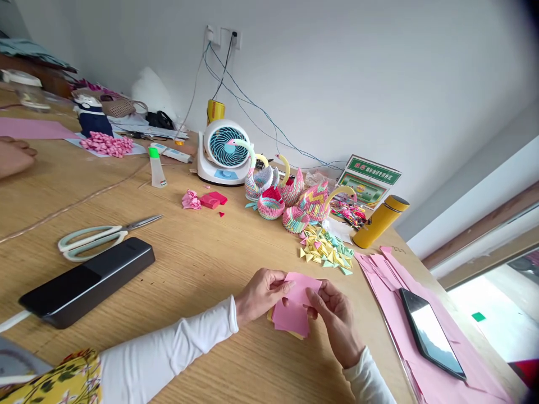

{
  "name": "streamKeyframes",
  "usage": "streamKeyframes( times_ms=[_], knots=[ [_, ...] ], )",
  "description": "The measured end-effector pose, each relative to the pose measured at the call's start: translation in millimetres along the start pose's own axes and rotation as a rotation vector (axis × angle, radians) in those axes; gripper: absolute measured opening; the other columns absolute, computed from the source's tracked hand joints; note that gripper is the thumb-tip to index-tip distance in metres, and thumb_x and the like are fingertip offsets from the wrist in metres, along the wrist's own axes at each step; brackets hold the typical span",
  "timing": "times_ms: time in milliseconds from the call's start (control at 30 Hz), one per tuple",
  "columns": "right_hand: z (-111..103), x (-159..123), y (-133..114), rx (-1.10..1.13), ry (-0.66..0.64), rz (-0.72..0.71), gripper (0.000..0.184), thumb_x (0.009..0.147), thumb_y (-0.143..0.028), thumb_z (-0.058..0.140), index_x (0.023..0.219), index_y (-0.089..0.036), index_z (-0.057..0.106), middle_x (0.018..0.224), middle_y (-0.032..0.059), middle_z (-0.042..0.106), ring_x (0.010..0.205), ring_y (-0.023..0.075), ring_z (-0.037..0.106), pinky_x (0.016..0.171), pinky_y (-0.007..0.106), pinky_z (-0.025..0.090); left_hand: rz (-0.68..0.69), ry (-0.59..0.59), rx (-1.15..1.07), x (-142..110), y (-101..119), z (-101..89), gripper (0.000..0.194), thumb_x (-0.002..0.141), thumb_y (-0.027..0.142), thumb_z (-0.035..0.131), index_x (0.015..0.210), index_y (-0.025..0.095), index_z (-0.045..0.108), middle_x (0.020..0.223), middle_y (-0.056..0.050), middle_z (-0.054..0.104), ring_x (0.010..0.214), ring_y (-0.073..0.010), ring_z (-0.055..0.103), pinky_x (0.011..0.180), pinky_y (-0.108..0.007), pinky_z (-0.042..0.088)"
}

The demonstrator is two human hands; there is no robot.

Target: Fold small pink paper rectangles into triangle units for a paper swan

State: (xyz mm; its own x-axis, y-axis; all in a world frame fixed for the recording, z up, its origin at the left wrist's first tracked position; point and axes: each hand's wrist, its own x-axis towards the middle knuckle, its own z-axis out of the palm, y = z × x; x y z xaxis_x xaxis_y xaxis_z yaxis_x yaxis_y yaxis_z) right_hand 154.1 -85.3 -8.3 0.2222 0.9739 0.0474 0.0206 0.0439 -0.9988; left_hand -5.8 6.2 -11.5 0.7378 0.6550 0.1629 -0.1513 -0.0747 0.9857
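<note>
My left hand [260, 293] and my right hand [336, 320] both pinch a small pink paper square [301, 287], held just above a short stack of pink squares [290, 318] lying on the wooden table [202, 264]. A yellow sheet peeks out from under the stack. Both sleeves are white. The fingers of each hand are closed on the paper's edges.
Scissors [95, 238] and a black power bank [86, 280] lie to the left. Paper swans [290, 196], folded triangles [326, 249], a small fan [223, 152], a yellow flask [379, 220], pink sheets [421, 314] with a phone [432, 334] lie beyond. Another person's hand [14, 156] rests far left.
</note>
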Motion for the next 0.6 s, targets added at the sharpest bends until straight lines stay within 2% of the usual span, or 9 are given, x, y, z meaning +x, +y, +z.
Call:
streamKeyframes(
  times_ms=[100, 267, 400, 600],
  knots=[
    [-1, 0, 0, 0.050, 0.024, 0.001, 0.024, 0.083, -0.040, 0.063, 0.078, -0.017, 0.058, 0.063, -0.0019, 0.056, 0.053, 0.0081, 0.046, 0.050, 0.021, 0.037, -0.017, -0.017, -0.007, 0, 5, -1.8, 0.040, 0.081, 0.046, 0.060, 0.074, 0.007, 0.067, 0.060, -0.003, 0.059, 0.055, -0.0090, 0.052, 0.050, -0.017, 0.038],
    [-2, -1, -3, 0.150, 0.045, 0.021, 0.022, 0.081, -0.038, 0.065, 0.089, -0.017, 0.064, 0.064, -0.0007, 0.057, 0.054, 0.0088, 0.046, 0.050, 0.021, 0.035, -0.108, -0.009, -0.165, 0, 6, -2.0, 0.042, 0.077, 0.040, 0.066, 0.103, 0.007, 0.068, 0.071, -0.005, 0.065, 0.058, -0.0105, 0.057, 0.053, -0.019, 0.041],
    [-1, -2, -5, 0.186, 0.055, 0.031, 0.021, 0.078, -0.037, 0.068, 0.077, -0.017, 0.063, 0.063, -0.0006, 0.057, 0.054, 0.0095, 0.047, 0.051, 0.021, 0.036, -0.163, 0.010, -0.256, -1, 9, -0.6, 0.034, 0.075, 0.034, 0.066, 0.095, 0.006, 0.069, 0.072, -0.006, 0.065, 0.059, -0.0104, 0.057, 0.057, -0.021, 0.043],
    [0, -2, -4, 0.194, 0.043, 0.025, 0.020, 0.078, -0.036, 0.068, 0.075, -0.017, 0.061, 0.062, -0.0011, 0.056, 0.055, 0.0094, 0.048, 0.052, 0.021, 0.036, -0.207, 0.015, -0.373, -2, 13, -0.4, 0.022, 0.072, 0.023, 0.056, 0.083, 0.006, 0.065, 0.068, -0.006, 0.063, 0.058, -0.0106, 0.057, 0.058, -0.022, 0.044]
  ],
)
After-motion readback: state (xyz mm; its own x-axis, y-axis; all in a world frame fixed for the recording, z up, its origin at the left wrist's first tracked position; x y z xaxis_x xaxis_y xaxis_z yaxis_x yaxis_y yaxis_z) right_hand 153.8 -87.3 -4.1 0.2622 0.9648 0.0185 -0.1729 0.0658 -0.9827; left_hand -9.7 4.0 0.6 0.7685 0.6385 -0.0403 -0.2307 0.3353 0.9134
